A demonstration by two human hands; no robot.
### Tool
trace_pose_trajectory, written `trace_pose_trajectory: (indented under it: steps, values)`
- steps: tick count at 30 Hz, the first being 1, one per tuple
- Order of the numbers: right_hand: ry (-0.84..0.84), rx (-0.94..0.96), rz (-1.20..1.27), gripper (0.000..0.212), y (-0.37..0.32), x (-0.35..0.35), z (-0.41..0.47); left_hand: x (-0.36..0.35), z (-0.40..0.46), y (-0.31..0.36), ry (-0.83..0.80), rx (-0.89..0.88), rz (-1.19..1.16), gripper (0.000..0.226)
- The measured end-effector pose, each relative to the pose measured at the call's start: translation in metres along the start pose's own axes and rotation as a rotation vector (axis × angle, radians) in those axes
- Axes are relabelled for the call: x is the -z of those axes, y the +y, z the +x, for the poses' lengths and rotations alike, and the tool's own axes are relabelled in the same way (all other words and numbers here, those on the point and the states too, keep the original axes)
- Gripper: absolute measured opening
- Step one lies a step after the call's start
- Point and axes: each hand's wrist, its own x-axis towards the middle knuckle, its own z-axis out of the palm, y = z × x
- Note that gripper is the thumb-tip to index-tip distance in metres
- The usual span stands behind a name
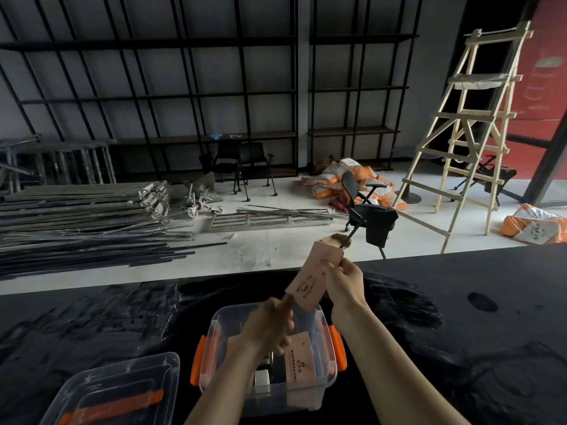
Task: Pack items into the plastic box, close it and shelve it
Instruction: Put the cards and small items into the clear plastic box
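**A:** Where does the packing stand?

**B:** Partway. Your plastic box (270, 348) sits open on the dark table (460, 302), near centre, orange latches at its left and right sides. Inside already: one tan packet (302, 361) against the right wall, plus something small and pale low in the middle; too dim to name. The lid (116, 391) lies off to the near left, orange handle up. So closing and shelving are both left to do.

**A:** And your hands?

**B:** Your right hand (345, 285) pinches a second paper sleeve (313, 279) above the far rim of the box, with a dark stick poking from its top. Your left hand (271, 328) is curled over the box, fingertips touching the sleeve's lower end.

**A:** The box itself?

**B:** Clear, thin-walled, rounded corners, room to spare. Black shelving (184, 96) stands well apart along the far wall.
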Motion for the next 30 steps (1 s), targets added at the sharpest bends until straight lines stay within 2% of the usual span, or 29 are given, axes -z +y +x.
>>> trace_pose_trajectory:
  steps: [2,4,6,8,9,12,14,16,18,20,22,25,27,30]
  values:
    - [0.027,-0.007,-0.016,0.017,0.000,0.010,0.005,-0.012,0.003,-0.009,-0.121,0.057,0.362,0.045]
    - [0.019,-0.045,-0.050,0.019,0.004,0.016,0.005,-0.026,0.005,-0.017,-0.225,0.087,0.572,0.038]
    - [-0.013,-0.086,-0.086,0.019,0.010,0.019,0.004,-0.037,0.006,-0.022,-0.259,0.114,0.661,0.030]
    - [-0.025,-0.086,-0.120,0.017,0.015,0.020,0.002,-0.044,0.010,-0.027,-0.291,0.081,0.777,0.033]
    - [-0.021,-0.078,-0.127,0.015,0.017,0.021,0.001,-0.046,0.012,-0.028,-0.280,0.056,0.811,0.034]
    - [-0.011,-0.086,-0.145,0.010,0.023,0.023,0.001,-0.041,0.010,-0.026,-0.189,-0.022,0.844,0.019]
    - [-0.031,-0.108,-0.137,0.009,0.024,0.025,0.001,-0.028,0.012,-0.023,-0.116,-0.091,0.820,0.020]
    - [-0.059,-0.141,-0.120,0.010,0.024,0.023,0.002,-0.008,0.008,-0.017,-0.067,-0.142,0.700,0.020]
    - [-0.107,-0.163,-0.117,0.011,0.026,0.013,-0.001,0.011,0.004,-0.012,0.008,-0.205,0.364,0.019]
    - [-0.142,-0.158,-0.096,0.009,0.028,-0.004,-0.009,0.023,0.000,-0.007,0.153,-0.231,0.070,0.029]
    - [-0.149,-0.117,-0.095,0.009,0.032,-0.023,-0.017,0.030,-0.003,-0.007,0.296,-0.191,-0.065,0.042]
    - [-0.153,-0.094,-0.097,0.016,0.039,-0.043,-0.025,0.035,-0.007,-0.013,0.321,-0.143,-0.352,0.045]
    - [-0.201,-0.144,-0.083,0.014,0.043,-0.051,-0.029,0.039,-0.011,-0.016,0.318,-0.176,-0.371,0.034]
    - [-0.225,-0.162,-0.087,0.010,0.049,-0.054,-0.031,0.048,-0.017,-0.020,0.310,-0.256,-0.095,0.023]
